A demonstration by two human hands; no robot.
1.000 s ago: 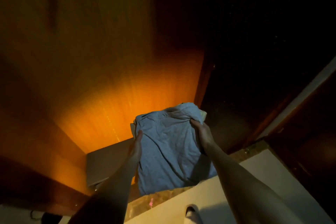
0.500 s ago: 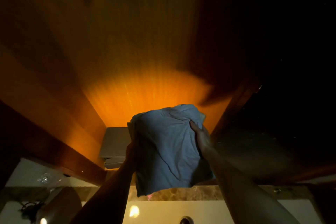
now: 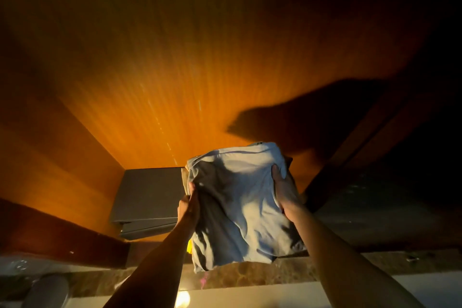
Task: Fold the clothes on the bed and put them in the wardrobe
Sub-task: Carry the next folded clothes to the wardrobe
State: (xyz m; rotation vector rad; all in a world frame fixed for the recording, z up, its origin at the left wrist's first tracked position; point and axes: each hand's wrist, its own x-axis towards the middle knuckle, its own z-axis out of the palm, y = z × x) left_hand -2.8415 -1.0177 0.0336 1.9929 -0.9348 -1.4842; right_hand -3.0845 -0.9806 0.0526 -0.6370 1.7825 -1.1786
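A folded stack of clothes [image 3: 237, 205], topped by a light blue-grey garment, is held up in front of the open wooden wardrobe [image 3: 155, 97]. My left hand [image 3: 191, 204] grips the stack's left edge. My right hand [image 3: 283, 189] presses on its right side, fingers over the top. A bit of yellow cloth [image 3: 189, 247] and a tan layer show under the blue one. The stack hangs over the wardrobe's lower front edge, beside a grey box.
A flat grey box [image 3: 147, 197] lies on the wardrobe floor at the left. A dark door panel [image 3: 375, 182] stands to the right. Below runs a brown marble strip [image 3: 250, 275] and a pale floor. The wardrobe interior is lit orange.
The view has swung left, centring the wardrobe interior. The stack has moved forward and slightly up toward the wardrobe, with both hands still holding it.
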